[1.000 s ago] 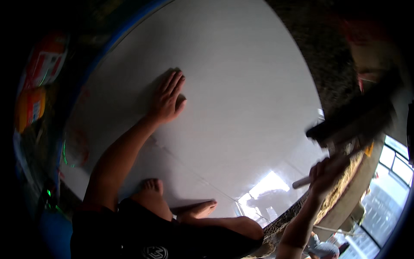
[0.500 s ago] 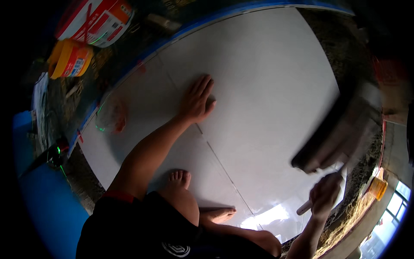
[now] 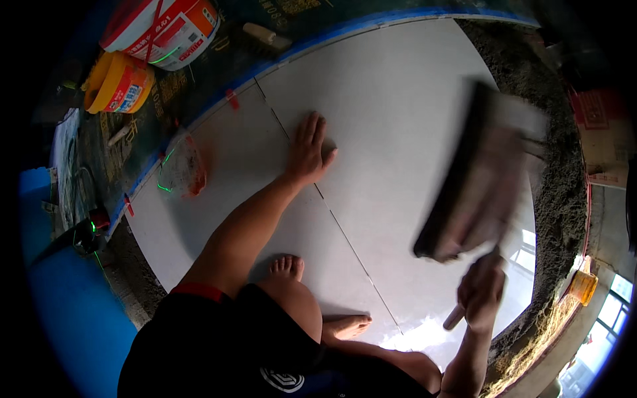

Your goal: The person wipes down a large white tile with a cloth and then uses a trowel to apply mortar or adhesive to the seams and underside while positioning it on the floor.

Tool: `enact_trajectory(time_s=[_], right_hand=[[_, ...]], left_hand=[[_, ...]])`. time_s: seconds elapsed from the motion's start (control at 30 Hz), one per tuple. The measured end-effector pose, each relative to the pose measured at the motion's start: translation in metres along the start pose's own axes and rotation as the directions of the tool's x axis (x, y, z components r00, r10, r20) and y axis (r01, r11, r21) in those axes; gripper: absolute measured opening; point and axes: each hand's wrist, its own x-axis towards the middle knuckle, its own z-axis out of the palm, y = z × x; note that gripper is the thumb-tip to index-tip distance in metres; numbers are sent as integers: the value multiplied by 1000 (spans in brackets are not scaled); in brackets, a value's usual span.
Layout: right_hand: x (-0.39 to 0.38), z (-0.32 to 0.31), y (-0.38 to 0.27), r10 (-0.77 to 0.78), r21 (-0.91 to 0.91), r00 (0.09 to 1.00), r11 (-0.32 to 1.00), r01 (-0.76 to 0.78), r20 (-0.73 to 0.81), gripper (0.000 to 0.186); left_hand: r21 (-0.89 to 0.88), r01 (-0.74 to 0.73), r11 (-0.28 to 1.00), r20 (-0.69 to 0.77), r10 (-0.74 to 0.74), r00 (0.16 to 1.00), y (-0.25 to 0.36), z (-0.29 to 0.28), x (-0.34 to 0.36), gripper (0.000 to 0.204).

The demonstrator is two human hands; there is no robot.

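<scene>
Large light-grey floor tiles (image 3: 398,99) lie beneath me, with a thin seam between them. My left hand (image 3: 310,149) rests flat on the tile near that seam, fingers extended. My right hand (image 3: 479,292) is closed round the pale handle of a large, dark, flat-headed mallet (image 3: 474,176), whose head is blurred above the right-hand tile. A clear plastic bag (image 3: 182,169) with orange contents lies left of my left hand. Small red spacers (image 3: 231,99) stand along the tiles' far edge, beside a blue strip.
A red-and-white bucket (image 3: 176,36), a yellow bucket (image 3: 119,86) and a brush (image 3: 265,38) sit top left. A black laser level (image 3: 91,229) stands left. Dark mortar (image 3: 557,132) borders the right tile, with cardboard (image 3: 600,132) beyond. My bare feet (image 3: 345,325) are on the tiles.
The view has swung, bringing the buckets further in. The mallet head has moved left over the tile, blurred by motion. My left hand stays flat on the tile.
</scene>
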Motion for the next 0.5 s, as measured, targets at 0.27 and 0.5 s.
enact_trajectory(time_s=[0.27,0.5], right_hand=[[-15,47,203,-25,-721,1000,693,15,-2,36],[4,24,12,-25,-65,988,997,35,154,46]], left_hand=[[-10,26,1000,-43,-27,999,31,8,8,70],[58,135,989,-77,-130,989,-1,-3,-5,74]])
